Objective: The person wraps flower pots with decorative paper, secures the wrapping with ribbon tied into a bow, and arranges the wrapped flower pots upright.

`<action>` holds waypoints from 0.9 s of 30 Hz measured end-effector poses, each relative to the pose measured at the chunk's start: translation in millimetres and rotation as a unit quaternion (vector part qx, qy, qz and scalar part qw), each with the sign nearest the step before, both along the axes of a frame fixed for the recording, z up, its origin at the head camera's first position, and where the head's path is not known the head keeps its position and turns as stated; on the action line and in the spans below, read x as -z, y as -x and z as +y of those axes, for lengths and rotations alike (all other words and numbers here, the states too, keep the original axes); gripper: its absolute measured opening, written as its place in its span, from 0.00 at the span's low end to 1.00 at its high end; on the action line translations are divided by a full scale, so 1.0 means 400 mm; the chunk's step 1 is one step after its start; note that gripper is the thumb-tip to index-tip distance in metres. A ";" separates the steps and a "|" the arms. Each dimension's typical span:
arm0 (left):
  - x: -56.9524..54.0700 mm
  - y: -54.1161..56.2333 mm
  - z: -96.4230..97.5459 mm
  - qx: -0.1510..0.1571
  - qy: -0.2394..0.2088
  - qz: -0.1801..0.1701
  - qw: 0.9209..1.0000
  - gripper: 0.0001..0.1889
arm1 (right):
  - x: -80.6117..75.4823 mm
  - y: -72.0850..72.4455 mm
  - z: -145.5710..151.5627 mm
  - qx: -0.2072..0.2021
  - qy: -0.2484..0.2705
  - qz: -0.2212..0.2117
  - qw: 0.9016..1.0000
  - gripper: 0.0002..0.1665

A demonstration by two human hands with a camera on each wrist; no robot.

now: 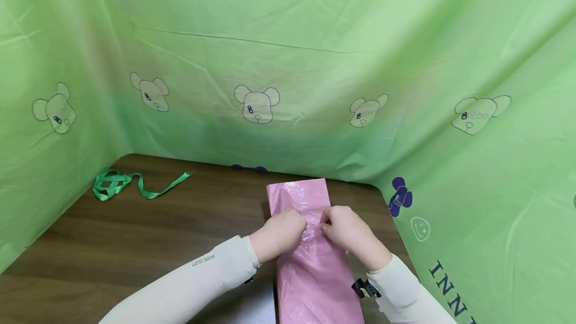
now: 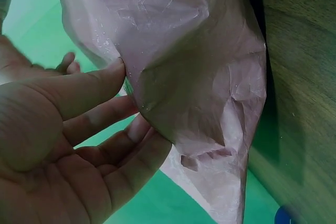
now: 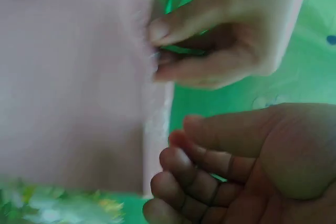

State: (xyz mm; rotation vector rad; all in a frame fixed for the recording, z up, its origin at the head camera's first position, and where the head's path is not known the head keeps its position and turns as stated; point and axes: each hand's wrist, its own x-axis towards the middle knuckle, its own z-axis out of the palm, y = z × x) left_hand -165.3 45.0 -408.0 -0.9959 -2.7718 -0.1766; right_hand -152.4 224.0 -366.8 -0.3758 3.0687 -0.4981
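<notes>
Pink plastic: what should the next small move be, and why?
Perhaps bring the right hand to the edge of the pink plastic and pinch it too: the left hand pinches that edge, while the right hand appears to hold nothing.

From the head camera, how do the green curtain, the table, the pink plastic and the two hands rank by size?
1. Green curtain
2. Table, the part that shows
3. Pink plastic
4. Left hand and right hand: too alike to rank
</notes>
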 end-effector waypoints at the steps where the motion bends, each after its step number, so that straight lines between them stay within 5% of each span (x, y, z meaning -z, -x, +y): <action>1: 0.002 0.002 0.000 0.000 0.000 0.002 1.000 0.07 | 0.009 0.000 0.007 0.015 0.001 -0.003 1.000 0.12; 12: -0.001 0.008 0.004 0.002 0.001 -0.024 1.000 0.06 | 0.065 0.031 0.076 0.036 0.030 -0.028 0.999 0.06; 20: -0.004 0.016 0.006 0.008 0.000 -0.028 1.000 0.07 | 0.017 0.033 0.067 0.011 0.035 0.013 0.999 0.06; 27: -0.002 0.019 0.007 0.009 -0.013 -0.025 1.000 0.10 | -0.025 0.012 0.033 -0.043 0.054 -0.007 0.998 0.06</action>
